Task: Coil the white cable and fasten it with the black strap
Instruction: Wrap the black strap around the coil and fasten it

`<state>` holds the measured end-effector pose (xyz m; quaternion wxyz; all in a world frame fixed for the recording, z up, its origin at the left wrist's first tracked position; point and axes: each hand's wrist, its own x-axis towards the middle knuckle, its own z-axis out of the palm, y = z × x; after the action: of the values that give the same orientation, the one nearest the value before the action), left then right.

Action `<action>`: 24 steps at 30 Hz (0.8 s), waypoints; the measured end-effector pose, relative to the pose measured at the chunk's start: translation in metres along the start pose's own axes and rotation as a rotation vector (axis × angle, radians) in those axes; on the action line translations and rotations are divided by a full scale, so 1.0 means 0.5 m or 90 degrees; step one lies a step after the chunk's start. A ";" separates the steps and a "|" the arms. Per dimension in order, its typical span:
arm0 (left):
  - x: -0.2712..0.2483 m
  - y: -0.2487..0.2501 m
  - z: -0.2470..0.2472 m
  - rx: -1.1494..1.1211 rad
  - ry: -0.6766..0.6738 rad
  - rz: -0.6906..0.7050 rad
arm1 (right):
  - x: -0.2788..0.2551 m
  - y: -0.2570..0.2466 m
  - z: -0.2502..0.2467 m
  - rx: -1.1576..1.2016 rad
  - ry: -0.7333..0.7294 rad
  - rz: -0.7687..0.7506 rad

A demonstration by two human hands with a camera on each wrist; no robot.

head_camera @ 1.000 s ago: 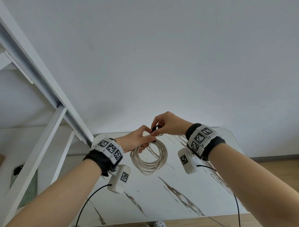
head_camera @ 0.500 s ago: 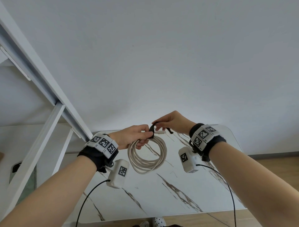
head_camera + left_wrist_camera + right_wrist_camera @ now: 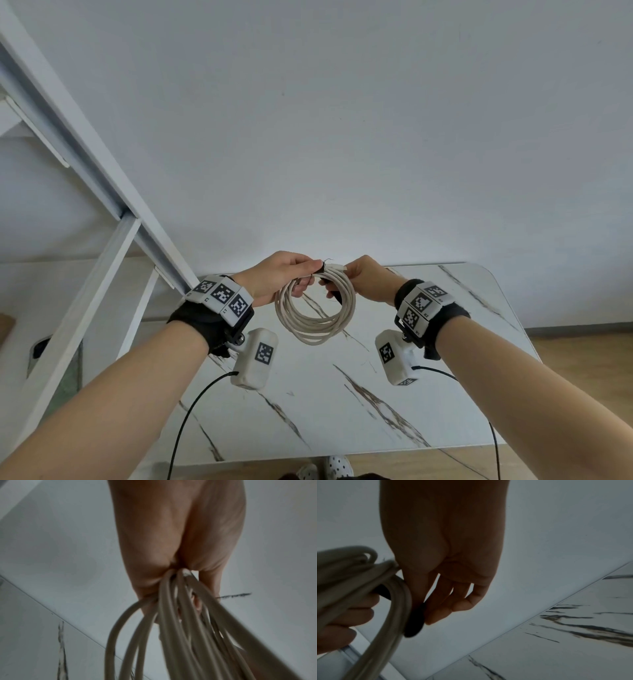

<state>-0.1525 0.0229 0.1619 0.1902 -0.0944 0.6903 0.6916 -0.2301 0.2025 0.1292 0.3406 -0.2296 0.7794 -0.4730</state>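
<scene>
The white cable [image 3: 315, 310] is held up in the air as a round coil, above the far part of the bench [image 3: 445, 394]; the top of the coil is gripped by the left hand [image 3: 277, 277], with its fingers curled round the loops; the black strap [image 3: 334, 291] is pinched by the right hand [image 3: 366, 279] just beside the coil's top, and it is wrapped over the loops there; the rest of the coil hangs free, not touching the bench; the bench's front edge and right edge are well apart from the coil; a white frame [image 3: 102, 205] is seen close by on the left.
</scene>
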 end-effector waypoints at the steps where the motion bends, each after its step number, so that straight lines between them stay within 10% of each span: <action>1: 0.001 0.000 0.000 0.004 -0.001 -0.005 | 0.000 0.001 -0.001 -0.004 0.002 0.004; 9: 0.009 -0.012 -0.009 0.045 0.044 -0.038 | 0.005 -0.004 -0.009 -0.102 0.064 -0.002; 16: 0.016 -0.018 -0.018 0.051 0.145 -0.033 | 0.004 -0.053 -0.008 -0.078 0.313 -0.095; 24: 0.030 -0.013 -0.019 0.062 0.173 -0.044 | -0.009 -0.079 0.045 -0.417 0.170 -0.098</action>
<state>-0.1650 0.0153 0.1496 0.1233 -0.2015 0.7388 0.6311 -0.2089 0.1748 0.1587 0.1072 -0.3207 0.9078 -0.2480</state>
